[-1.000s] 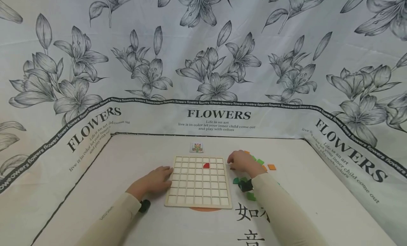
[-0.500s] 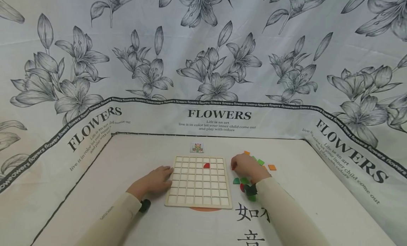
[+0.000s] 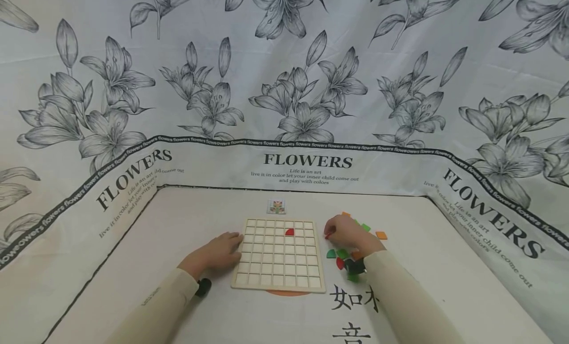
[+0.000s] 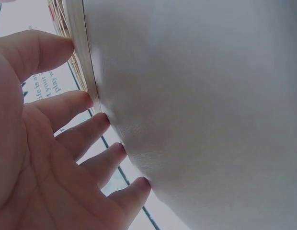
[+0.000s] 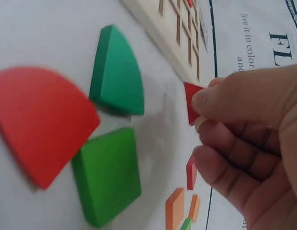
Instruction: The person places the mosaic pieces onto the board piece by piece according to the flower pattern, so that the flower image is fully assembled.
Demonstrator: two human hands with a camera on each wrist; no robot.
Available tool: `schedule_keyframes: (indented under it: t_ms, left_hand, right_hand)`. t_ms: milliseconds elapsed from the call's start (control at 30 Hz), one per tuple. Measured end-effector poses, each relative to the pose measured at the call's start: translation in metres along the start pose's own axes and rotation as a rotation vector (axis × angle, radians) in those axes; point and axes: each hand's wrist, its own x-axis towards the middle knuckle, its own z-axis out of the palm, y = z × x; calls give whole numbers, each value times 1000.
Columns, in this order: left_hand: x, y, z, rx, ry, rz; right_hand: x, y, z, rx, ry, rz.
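Observation:
A wooden grid board (image 3: 280, 287) lies on the table, with a red quarter-circle block (image 3: 290, 232) in one of its upper cells. Along the board's left edge rest the fingertips of my left hand (image 3: 212, 255), spread and fairly straight; the left wrist view shows thumb and fingers touching the wooden rim. Off the board's right side, my right hand (image 3: 348, 233) pinches a small red block (image 5: 190, 101) between thumb and fingertips. Its full shape is partly covered by the thumb. Close to that hand are a red rounded block (image 5: 40, 120), a teal quarter-circle block (image 5: 117, 76) and a green block (image 5: 110, 175).
Behind the board lies a small pattern card (image 3: 276, 206) with a coloured figure. Orange (image 3: 381, 235) and green (image 3: 365, 227) blocks are scattered around my right hand, some hidden by it. A flower-printed cloth (image 3: 306, 87) rises behind and at both sides of the table.
My right hand has shifted slightly right, away from the board, and the red block in its fingertips has come into sight. My left hand stays at the board's edge.

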Motion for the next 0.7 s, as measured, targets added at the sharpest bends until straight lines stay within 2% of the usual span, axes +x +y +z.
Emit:
schedule_keyframes:
  t_ms: [100,300,467,700]
  left_hand:
    - [0,1,0,-1,0,-5]
    - [2,-2,3,-8,-3,-15]
    - [3,-3,3,-9,1,-8]
    - [3,-3,4,-11,3,-9]
  right_hand:
    - [-1,-6,-4,21,21,-71]
    - [3,-23,-6,38,6,-194]
    - [9,-34,-4,10,53,-297]
    - [16,-55,3,41,75,-314]
